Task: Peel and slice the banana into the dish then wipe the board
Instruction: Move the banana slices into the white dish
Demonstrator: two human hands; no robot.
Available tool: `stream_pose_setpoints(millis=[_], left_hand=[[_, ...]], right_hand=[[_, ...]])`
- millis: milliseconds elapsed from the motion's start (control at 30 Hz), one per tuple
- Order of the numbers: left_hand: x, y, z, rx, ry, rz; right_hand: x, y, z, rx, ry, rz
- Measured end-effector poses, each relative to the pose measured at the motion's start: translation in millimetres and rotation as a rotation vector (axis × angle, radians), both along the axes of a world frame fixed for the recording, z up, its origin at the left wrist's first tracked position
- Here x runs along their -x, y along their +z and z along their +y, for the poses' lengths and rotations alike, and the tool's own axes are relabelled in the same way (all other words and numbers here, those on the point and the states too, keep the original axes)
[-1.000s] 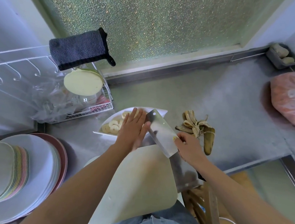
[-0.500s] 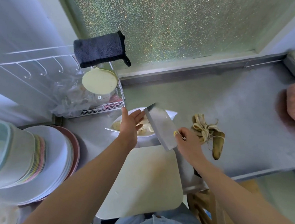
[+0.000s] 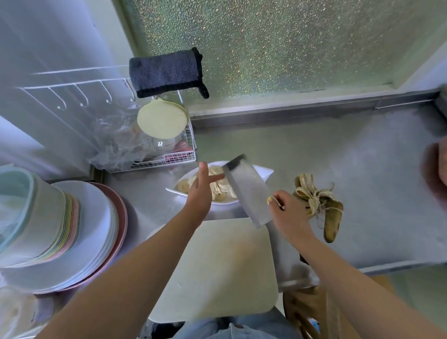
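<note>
The left hand (image 3: 200, 194) hovers with fingers spread over the white dish (image 3: 266, 172) holding the banana slices (image 3: 223, 193). The knife (image 3: 247, 195) slants above it, tip pointing far-left, its near-right end gripped by the right hand (image 3: 290, 218). The peel (image 3: 319, 201) lies to the right, and the board (image 3: 222, 271) is nearest.

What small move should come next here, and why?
Probably set the cleaver down beside the board: the banana slices lie in the dish, the board looks bare, and the right hand holds the cleaver. That frees a hand to fetch the dark cloth for wiping.
</note>
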State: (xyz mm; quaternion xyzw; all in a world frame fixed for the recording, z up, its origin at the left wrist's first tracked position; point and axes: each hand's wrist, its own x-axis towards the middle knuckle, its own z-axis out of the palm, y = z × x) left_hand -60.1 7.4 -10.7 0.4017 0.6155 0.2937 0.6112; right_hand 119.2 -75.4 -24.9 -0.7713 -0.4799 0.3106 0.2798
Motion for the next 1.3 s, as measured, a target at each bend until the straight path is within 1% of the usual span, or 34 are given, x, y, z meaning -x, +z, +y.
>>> stream_pose_setpoints(millis=[67, 167, 300, 433, 533, 600, 667, 733, 833, 867, 933, 1000, 1033, 1133, 1200, 1300], left_hand=[[1, -2, -1, -0.031, -0.017, 0.024], [2, -5, -1, -0.086, -0.001, 0.067], [4, -1, -1, -0.192, -0.05, 0.139], [7, -3, -1, -0.161, -0.039, 0.11], [8, 7, -4, -0.163, 0.006, 0.072], [11, 7, -4, -0.142, 0.015, 0.073], [13, 5, -3, -0.116, 0.035, 0.04], [14, 2, -3, -0.085, 0.049, 0.016], [19, 1, -6, -0.091, 0.068, -0.008], [21, 3, -7, -0.089, 0.065, -0.017], [26, 3, -10, -0.05, 0.076, -0.038], [28, 5, -12, 0.007, 0.122, -0.091], [29, 6, -13, 0.03, 0.151, -0.127], [33, 8, -18, 0.016, 0.173, -0.145], [40, 5, -22, -0.035, 0.16, -0.085], [51, -1, -30, -0.05, 0.121, 0.034]], right_hand=[[-1, 2, 0, -0.005, -0.008, 0.004], [1, 3, 1, 0.005, 0.036, 0.006], [0, 4, 2, 0.009, -0.01, -0.023], [5, 7, 2, -0.022, 0.051, -0.01], [3, 3, 2, 0.008, -0.011, -0.04], [3, 4, 1, -0.013, -0.031, -0.014], [8, 7, 1, -0.034, 0.016, 0.027], [14, 8, 0, -0.036, 0.042, 0.02], [15, 4, 1, -0.021, -0.032, -0.017], [15, 4, 0, -0.041, -0.04, -0.005], [18, 6, -3, -0.078, 0.008, 0.05], [26, 7, -7, -0.056, 0.071, 0.061], [28, 4, -8, -0.031, 0.067, 0.047], [30, -6, -10, 0.018, -0.027, 0.0], [31, -5, -15, 0.04, -0.074, 0.093], [39, 4, -23, 0.108, -0.141, 0.393]])
